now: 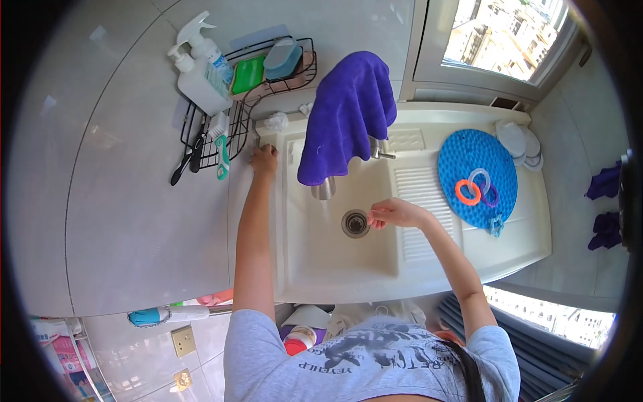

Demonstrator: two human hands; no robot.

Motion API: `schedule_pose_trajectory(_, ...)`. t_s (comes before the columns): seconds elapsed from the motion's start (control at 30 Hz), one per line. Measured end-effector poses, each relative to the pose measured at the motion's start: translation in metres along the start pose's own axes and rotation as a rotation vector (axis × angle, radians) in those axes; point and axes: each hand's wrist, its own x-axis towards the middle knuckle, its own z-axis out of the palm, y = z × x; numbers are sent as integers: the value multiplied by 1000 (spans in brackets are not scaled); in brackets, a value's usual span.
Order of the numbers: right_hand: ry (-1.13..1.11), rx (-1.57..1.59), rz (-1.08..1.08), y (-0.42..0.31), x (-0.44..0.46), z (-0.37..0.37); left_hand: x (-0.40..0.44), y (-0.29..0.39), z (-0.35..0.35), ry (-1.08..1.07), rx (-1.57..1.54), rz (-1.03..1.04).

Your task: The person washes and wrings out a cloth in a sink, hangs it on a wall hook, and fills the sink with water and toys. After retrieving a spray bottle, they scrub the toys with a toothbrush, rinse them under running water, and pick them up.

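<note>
My left hand [264,159] is at the back left corner of the cream sink [335,271], its fingers curled over a small dark thing too hidden to name. Over the basin my right hand [396,213] has its fingers pinched together, just right of the metal drain [355,224]; whatever they may hold is too small to make out. A purple cloth [351,117] drapes over the faucet, and the metal spout [323,189] pokes out below it. Water seems to run faintly from the spout.
On the ribbed drainboard at right lies a blue round mat [462,161] with colored rings [467,192]. White round pads [514,139] sit behind it. A black wire rack [241,127] at left carries a green-handled brush [222,157], a pump bottle [201,84] and soap boxes [248,74].
</note>
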Motion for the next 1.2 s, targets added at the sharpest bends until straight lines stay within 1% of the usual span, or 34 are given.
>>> schedule_pose_trajectory(0.03,-55,-15,-60,-26,-16,4,7,-9,10,-14,2,27)
schedule_pose_trajectory(0.07,-110,-30,-123,-37,-23,7,13,-17,22,-26,37,78)
schedule_pose_trajectory(0.13,-342,108,-204,-35,-19,12,23,-30,32,-43,108,177)
schedule_pose_trajectory(0.17,-455,174,-248,-34,-16,15,27,-33,32,-20,79,185)
schedule_pose_trajectory(0.2,-720,587,-357,2,14,26,26,-35,32,-1,48,195)
schedule_pose_trajectory(0.23,-976,1009,-457,54,54,46,21,-34,35,9,13,205)
schedule_pose_trajectory(0.27,-686,885,-222,86,85,73,11,-33,32,-14,30,208)
schedule_pose_trajectory(0.3,-402,744,8,101,102,99,-1,-31,18,-36,46,210)
schedule_pose_trajectory(0.37,-335,245,-51,104,99,133,-18,-23,-10,-57,76,204)
schedule_pose_trajectory(0.4,-295,5,-79,105,96,152,-24,-27,-8,-69,77,220)
schedule_pose_trajectory(0.47,-194,-494,-116,108,86,163,-31,-31,-1,-83,55,257)
schedule_pose_trajectory(0.53,-71,-415,-239,99,63,145,-56,-27,-12,-21,123,221)
schedule_pose_trajectory(0.57,-9,-376,-295,93,48,135,-68,-27,-13,113,85,279)
schedule_pose_trajectory(0.6,96,-411,-277,93,29,122,-85,-32,-14,239,51,329)
schedule_pose_trajectory(0.63,201,-451,-267,98,13,104,-101,-32,-20,302,30,356)
schedule_pose_trajectory(0.7,334,-442,-169,127,-14,75,-132,-28,-39,438,-17,399)
schedule_pose_trajectory(0.77,621,-398,-257,142,-56,45,-171,-23,-53,409,-71,464)
schedule_pose_trajectory(0.8,813,-435,-247,149,-76,29,-188,-18,-52,396,-101,496)
schedule_pose_trajectory(0.83,1003,-472,-235,155,-96,13,-206,-12,-45,296,-99,505)
schedule_pose_trajectory(0.87,1172,-541,-172,157,-117,-5,-225,-5,-38,195,-94,511)
schedule_pose_trajectory(0.9,1324,-579,-106,179,-126,-28,-244,5,-31,121,-115,574)
schedule_pose_trajectory(0.93,1392,-665,-79,169,-142,-47,-260,18,-22,45,-135,635)
schedule_pose_trajectory(0.97,1468,-838,-26,169,-149,-66,-272,31,-5,-21,-171,701)
schedule_pose_trajectory(1.0,1494,-864,39,171,-148,-78,-283,43,14,-86,-207,762)
schedule_pose_trajectory(1.07,1544,-919,162,173,-142,-99,-288,76,45,-129,-301,825)
schedule_pose_trajectory(1.13,1465,-877,309,180,-133,-115,-279,107,85,-58,-277,832)
schedule_pose_trajectory(1.2,1422,-853,422,183,-128,-119,-264,133,121,-56,-224,812)
